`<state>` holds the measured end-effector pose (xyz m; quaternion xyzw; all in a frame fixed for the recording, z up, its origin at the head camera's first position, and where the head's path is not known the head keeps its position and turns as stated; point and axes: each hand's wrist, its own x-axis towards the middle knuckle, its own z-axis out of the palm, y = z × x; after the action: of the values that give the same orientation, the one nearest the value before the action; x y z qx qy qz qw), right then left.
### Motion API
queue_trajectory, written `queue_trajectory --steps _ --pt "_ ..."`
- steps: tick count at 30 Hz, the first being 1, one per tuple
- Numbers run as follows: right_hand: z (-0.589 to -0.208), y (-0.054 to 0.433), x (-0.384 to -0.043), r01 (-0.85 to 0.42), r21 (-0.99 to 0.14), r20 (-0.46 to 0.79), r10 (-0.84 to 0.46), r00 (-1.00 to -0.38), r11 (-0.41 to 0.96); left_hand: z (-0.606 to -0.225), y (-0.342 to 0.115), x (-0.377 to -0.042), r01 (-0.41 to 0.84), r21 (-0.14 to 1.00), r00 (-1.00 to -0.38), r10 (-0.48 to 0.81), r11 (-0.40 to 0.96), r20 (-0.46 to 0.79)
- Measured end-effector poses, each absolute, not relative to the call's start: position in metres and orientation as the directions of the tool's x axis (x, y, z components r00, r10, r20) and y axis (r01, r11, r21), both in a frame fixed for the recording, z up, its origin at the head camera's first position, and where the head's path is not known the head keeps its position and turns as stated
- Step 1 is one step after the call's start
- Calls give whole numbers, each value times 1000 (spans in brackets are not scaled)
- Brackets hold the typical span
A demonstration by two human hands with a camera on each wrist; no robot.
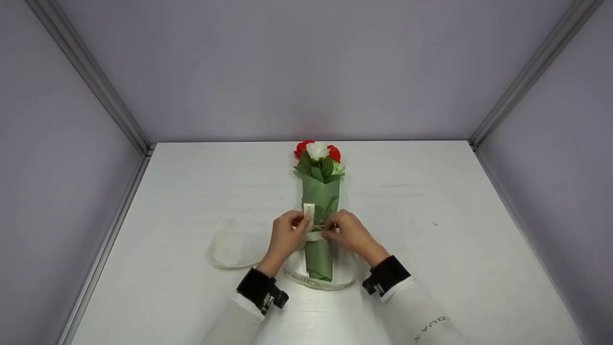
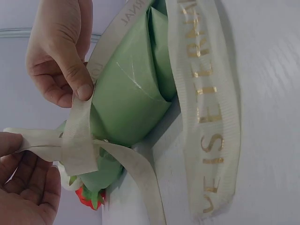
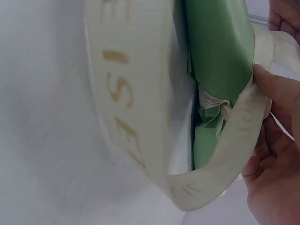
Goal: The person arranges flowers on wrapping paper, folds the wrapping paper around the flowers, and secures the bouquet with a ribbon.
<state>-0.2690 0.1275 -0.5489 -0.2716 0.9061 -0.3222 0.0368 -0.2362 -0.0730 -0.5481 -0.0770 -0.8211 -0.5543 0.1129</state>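
A small bouquet (image 1: 320,191) in green wrapping paper (image 3: 220,42) lies with its blooms toward the back wall. Cream ribbon (image 1: 315,235) with gold lettering crosses its middle, just below a thin tie. The left hand (image 1: 287,235) pinches one length of this ribbon, whose end sticks up past the fingertips. Opposite it, the right hand (image 1: 352,235) pinches another stretch of ribbon at the bouquet's right side. The left wrist view shows both lengths crossing, with the left hand (image 2: 28,187) low and the right hand (image 2: 61,51) above. In the right wrist view, the left hand is mostly cut off.
A long loop of the ribbon (image 1: 318,284) curves in front of the stem end on the white table (image 1: 431,211). More ribbon (image 1: 215,256) trails out to the left. Grey-white walls (image 1: 311,62) enclose the table's back and sides.
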Motion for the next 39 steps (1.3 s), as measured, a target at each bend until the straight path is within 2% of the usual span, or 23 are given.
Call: queue_trajectory --steps 7,16,24,32,39 --pt "-551 129 -271 -508 -539 179 -498 -848 671 -547 -74 -233 266 896 -959 2 355 283" --pt "-559 127 -274 -614 -388 285 -544 -789 687 -545 -74 -229 275 901 -960 45 336 276" --pt "-567 124 -276 -649 -278 423 -516 -744 708 -547 -73 -224 298 904 -954 114 307 276" --pt "-572 123 -279 -713 -154 490 -573 -656 684 -553 -72 -217 323 904 -944 167 279 286" --pt "-577 122 -285 -762 -135 594 -564 -574 634 -555 -73 -214 356 898 -927 218 260 305"
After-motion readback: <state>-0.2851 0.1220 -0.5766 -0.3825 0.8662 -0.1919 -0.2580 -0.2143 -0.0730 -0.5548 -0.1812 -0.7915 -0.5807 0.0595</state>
